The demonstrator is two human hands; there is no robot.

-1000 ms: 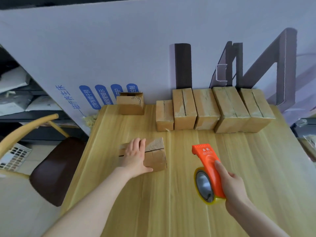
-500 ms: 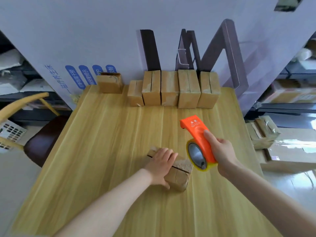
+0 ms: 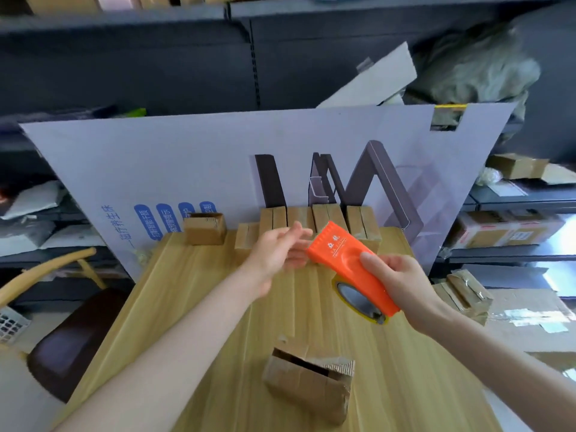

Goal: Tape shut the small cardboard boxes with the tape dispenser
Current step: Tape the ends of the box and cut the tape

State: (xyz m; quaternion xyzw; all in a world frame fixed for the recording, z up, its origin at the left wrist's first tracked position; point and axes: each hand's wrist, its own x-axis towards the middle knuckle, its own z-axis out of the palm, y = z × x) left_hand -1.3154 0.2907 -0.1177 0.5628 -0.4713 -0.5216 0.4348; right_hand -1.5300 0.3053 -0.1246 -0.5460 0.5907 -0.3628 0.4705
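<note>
Small cardboard box [image 3: 307, 385], brown, creased, unsealed

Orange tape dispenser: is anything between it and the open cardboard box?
Nothing visible does. The right hand holds the orange plastic tape dispenser above the light wooden table; the left hand is at its far end, and the small brown cardboard box lies below, nearer the person.

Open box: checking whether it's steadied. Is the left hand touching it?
Apart. Head view: left hand hovers by the tape dispenser, bare table between it and the open box.
</note>
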